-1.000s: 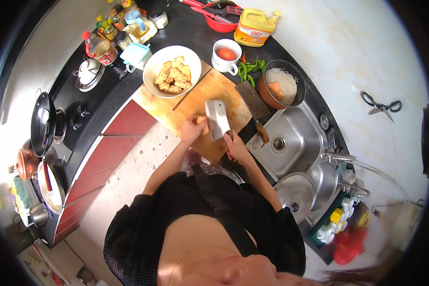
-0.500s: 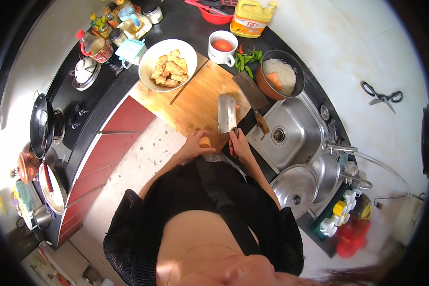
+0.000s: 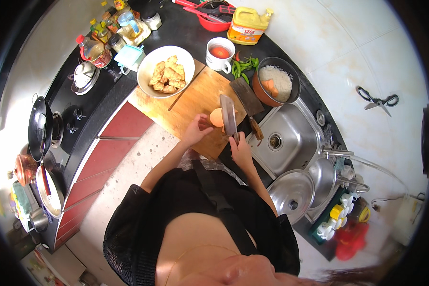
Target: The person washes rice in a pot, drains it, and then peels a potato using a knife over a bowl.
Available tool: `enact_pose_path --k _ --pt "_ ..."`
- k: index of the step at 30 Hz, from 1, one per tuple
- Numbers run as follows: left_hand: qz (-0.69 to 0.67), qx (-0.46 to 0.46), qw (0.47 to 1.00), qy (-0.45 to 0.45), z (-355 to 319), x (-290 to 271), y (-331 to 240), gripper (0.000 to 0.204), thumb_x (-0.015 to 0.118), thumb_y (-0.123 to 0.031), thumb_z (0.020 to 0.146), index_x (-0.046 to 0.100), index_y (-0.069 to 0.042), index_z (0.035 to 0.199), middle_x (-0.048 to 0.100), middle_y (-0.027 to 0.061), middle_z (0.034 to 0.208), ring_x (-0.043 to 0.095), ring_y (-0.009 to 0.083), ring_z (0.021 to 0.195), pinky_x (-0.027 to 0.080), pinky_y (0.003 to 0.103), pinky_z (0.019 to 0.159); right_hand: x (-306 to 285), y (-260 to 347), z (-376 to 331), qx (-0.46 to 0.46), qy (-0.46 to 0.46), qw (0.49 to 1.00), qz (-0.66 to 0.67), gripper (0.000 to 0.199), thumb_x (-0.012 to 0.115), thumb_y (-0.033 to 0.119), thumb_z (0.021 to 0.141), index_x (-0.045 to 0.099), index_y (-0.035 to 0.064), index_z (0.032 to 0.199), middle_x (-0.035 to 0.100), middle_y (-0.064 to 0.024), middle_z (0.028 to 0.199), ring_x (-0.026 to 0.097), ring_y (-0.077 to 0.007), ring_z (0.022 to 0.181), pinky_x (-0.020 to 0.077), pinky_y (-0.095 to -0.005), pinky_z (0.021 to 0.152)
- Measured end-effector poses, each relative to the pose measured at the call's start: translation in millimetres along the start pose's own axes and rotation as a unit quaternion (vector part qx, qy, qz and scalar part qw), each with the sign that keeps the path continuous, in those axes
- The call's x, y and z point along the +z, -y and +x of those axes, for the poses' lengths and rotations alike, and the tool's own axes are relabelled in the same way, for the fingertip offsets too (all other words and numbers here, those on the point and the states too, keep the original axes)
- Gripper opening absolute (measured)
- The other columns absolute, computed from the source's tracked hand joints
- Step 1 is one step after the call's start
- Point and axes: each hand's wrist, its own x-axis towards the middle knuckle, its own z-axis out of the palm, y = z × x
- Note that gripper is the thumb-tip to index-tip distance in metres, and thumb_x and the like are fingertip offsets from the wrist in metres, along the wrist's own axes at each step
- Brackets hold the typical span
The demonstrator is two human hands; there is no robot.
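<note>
My right hand is closed round the handle of a cleaver, its blade held over the right part of the wooden cutting board. Against the blade's left side is a pale orange vegetable chunk with a round face; its exact kind is not plain. A smaller orange bit shows just below it. My left hand is just left of the chunk, fingers apart and curved toward it, not closed on it.
A second cleaver with a wooden handle lies along the board's right edge. Around the board stand a white bowl of yellowish chunks, a white mug, green peppers and a pot of rice with orange pieces. A steel sink is at right.
The vegetable chunk, earlier in my left hand at the board's near edge, is now farther up beside the blade. My left hand has moved forward and opened; the cleaver has turned more edge-on.
</note>
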Motion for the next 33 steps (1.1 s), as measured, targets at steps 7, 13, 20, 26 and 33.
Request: enact_pose_path --k 7,13,20,26,33 --pt "0.091 0.143 0.983 -0.071 18.4 14.3 -16.9 0.066 0.071 -0.011 0.066 0.036 -0.012 0.123 0.046 0.0127 0.109 0.053 0.0174 0.087 0.047 0.029 0.07 5.6 5.5 -2.1 0.005 0.009 0.999 -0.038 0.021 0.047 0.022 0.086 0.037 0.0044 0.093 0.054 -0.022 0.07 0.052 -0.0432 0.068 0.0392 -0.0463 0.056" --pt "0.047 0.107 0.993 0.002 37.0 16.3 1.6 0.042 0.068 -0.007 0.069 0.044 -0.006 0.104 0.054 0.0098 0.09 0.054 0.0154 0.079 0.046 0.026 0.065 -9.2 25.8 -3.5 -0.031 -0.047 0.996 -0.072 0.021 0.046 0.022 0.087 0.037 0.0043 0.092 0.055 -0.0231 0.07 0.052 -0.045 0.07 0.0389 -0.0488 0.056" --pt "-0.043 0.049 0.997 -0.049 20.7 27.4 9.7 0.028 0.064 -0.008 0.071 0.043 -0.005 0.088 0.054 0.0076 0.07 0.055 0.0172 0.063 0.045 0.029 0.058 -3.8 19.1 -9.1 -0.018 -0.021 0.994 -0.107 0.02 0.047 0.021 0.086 0.038 0.0039 0.092 0.054 -0.0222 0.071 0.052 -0.0438 0.07 0.0399 -0.0464 0.056" --pt "0.009 0.047 0.996 -0.078 13.0 16.8 4.6 0.03 0.065 -0.01 0.071 0.043 -0.004 0.089 0.053 0.0085 0.07 0.054 0.0178 0.063 0.045 0.029 0.058 -12.6 89.9 2.3 -0.045 -0.149 0.983 -0.096 0.022 0.047 0.02 0.086 0.039 0.0027 0.096 0.055 -0.0232 0.075 0.054 -0.0426 0.073 0.0412 -0.0455 0.058" --pt "-0.074 0.127 0.987 -0.063 29.0 28.4 -5.3 0.031 0.067 -0.011 0.073 0.044 -0.002 0.092 0.055 0.0073 0.076 0.053 0.0136 0.066 0.045 0.026 0.06 35.2 -4.0 14.1 -0.006 -0.016 0.986 -0.168 0.028 0.045 0.027 0.086 0.034 0.0036 0.096 0.055 -0.0276 0.067 0.053 -0.0464 0.065 0.0405 -0.053 0.053"
